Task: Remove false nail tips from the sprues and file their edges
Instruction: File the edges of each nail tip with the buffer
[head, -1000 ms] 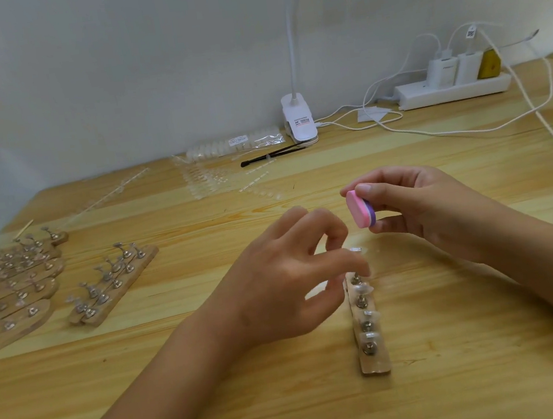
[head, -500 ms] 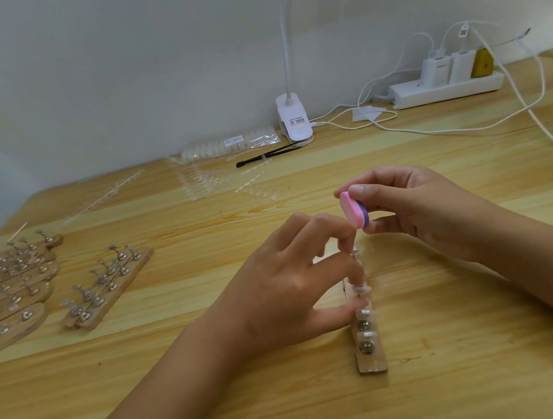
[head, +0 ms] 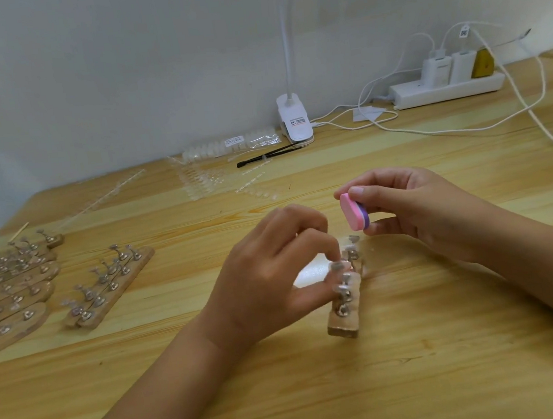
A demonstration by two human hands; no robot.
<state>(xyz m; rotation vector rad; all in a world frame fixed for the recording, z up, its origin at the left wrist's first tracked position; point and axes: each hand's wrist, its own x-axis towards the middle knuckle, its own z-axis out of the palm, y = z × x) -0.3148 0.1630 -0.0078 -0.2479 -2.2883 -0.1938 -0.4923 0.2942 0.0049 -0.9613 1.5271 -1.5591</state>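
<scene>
centre: our left hand (head: 268,272) pinches 1 tip (head: 338,266) on the stand (head: 345,322), likely to steady it | right hand (head: 416,207) grips the file (head: 353,214) just above, ready for edges | sprues (head: 203,183) upper centre

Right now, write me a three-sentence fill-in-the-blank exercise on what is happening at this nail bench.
The right hand pinches an oval foam file block, pink with a ____ layer.
The left hand pinches at a short ____ strip of metal stands.
The white power strip lies along the wall, far to the person's ____.
Missing words: purple; wooden; right.
</scene>
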